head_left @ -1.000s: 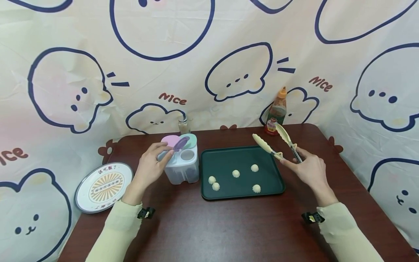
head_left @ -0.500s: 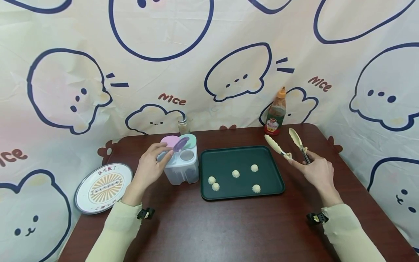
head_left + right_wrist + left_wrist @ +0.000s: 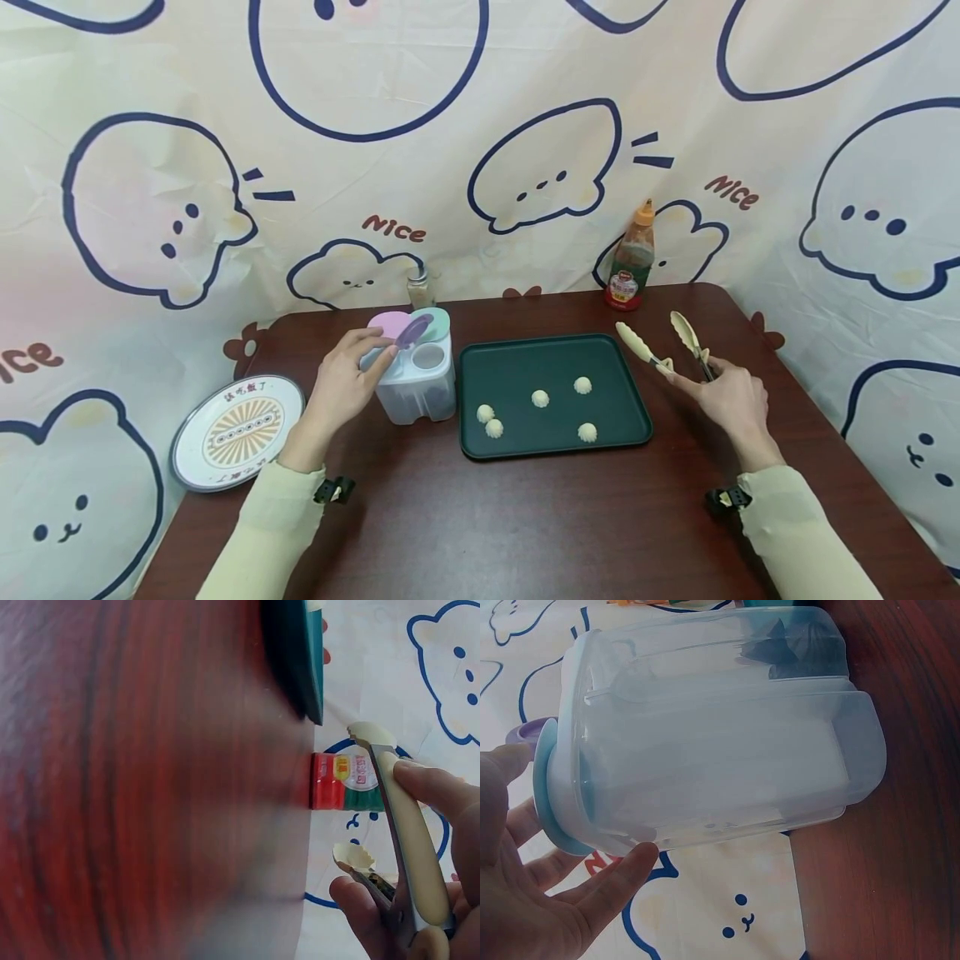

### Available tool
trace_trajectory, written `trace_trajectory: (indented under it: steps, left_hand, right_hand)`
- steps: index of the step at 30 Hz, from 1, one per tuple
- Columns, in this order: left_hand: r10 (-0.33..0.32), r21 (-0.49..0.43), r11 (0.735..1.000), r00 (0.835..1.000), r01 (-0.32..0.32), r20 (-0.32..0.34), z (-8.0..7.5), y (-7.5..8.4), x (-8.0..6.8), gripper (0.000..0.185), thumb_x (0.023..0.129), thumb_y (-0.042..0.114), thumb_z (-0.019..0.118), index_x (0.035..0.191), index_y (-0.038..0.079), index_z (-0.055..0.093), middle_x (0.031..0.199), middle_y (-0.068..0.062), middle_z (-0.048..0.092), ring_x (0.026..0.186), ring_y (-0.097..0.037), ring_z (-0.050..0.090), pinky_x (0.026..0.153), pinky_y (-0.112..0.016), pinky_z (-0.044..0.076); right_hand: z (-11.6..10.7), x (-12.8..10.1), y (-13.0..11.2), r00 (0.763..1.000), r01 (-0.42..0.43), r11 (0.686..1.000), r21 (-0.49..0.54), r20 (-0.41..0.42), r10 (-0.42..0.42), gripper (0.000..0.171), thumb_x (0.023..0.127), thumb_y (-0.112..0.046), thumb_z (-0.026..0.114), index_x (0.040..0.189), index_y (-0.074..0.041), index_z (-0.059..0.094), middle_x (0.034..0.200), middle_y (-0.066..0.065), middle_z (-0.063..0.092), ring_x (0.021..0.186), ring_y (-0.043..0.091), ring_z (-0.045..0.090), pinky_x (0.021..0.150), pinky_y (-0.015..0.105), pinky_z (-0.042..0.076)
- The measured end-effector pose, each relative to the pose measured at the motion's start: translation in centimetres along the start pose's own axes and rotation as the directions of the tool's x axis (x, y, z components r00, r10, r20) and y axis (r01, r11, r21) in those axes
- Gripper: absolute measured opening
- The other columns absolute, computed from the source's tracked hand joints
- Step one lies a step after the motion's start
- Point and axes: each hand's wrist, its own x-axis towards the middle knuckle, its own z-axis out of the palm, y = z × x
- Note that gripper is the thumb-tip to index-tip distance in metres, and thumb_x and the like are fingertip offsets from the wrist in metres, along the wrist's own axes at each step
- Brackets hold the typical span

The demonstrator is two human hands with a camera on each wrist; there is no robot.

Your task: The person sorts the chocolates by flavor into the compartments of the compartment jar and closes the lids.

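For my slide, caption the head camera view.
Right hand holds cream-tipped metal tongs beside a dark green tray; left hand touches a clear plastic container.

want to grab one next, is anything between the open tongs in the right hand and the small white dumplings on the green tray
Nothing visible is. The cream-coloured tongs in the right hand sit just past the dark green rectangular tray's right edge, arms apart, and the five small white dumplings lie uncovered on it. The red-labelled sauce bottle stands behind, out of the way.
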Motion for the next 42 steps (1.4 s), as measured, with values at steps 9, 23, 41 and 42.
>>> trace_trajectory:
  steps: [9,23,41,42]
  left_hand:
    - [0.0,0.004,1.0,1.0,0.0,-0.008,0.0,0.0,0.1,0.054,0.099,0.057,0.049,0.129,0.014,0.065,0.148,-0.011,0.05,0.139,-0.037,0.045,0.111,-0.065,0.037]
    - [0.007,0.0,1.0,1.0,-0.007,-0.011,0.0,0.0,0.1,0.054,0.099,0.057,0.049,0.129,0.014,0.065,0.148,-0.011,0.05,0.139,-0.038,0.045,0.111,-0.065,0.037]
    - [0.006,0.002,1.0,1.0,-0.006,-0.004,0.0,-0.1,0.0,0.054,0.099,0.057,0.049,0.13,0.015,0.064,0.149,-0.011,0.049,0.139,-0.038,0.044,0.11,-0.066,0.038]
    - [0.006,0.002,1.0,1.0,-0.006,-0.004,0.0,-0.1,0.0,0.054,0.099,0.057,0.049,0.13,0.014,0.064,0.149,-0.011,0.049,0.139,-0.038,0.044,0.11,-0.066,0.038]
  right_hand:
    - [0.4,0.2,0.8,0.995,-0.064,0.997,-0.038,0.079,0.067,0.103,0.078,-0.076,0.064,0.145,0.001,0.047,0.131,0.035,0.056,0.106,0.055,0.054,0.074,0.058,0.046]
    - [0.3,0.4,1.0,0.984,-0.061,0.991,-0.122,0.16,0.08,0.099,0.077,-0.075,0.065,0.138,0.002,0.052,0.107,0.03,0.063,0.077,0.039,0.058,0.054,0.043,0.043]
    - [-0.2,0.4,1.3,0.972,-0.031,0.988,-0.152,0.226,0.065,0.071,0.079,-0.073,0.066,0.106,-0.007,0.063,0.09,0.021,0.063,0.073,0.034,0.058,0.053,0.04,0.041]
    - [-0.4,0.4,1.3,0.972,-0.025,0.988,-0.15,0.226,0.059,0.075,0.079,-0.073,0.065,0.111,-0.006,0.063,0.094,0.023,0.064,0.074,0.035,0.058,0.052,0.04,0.042]
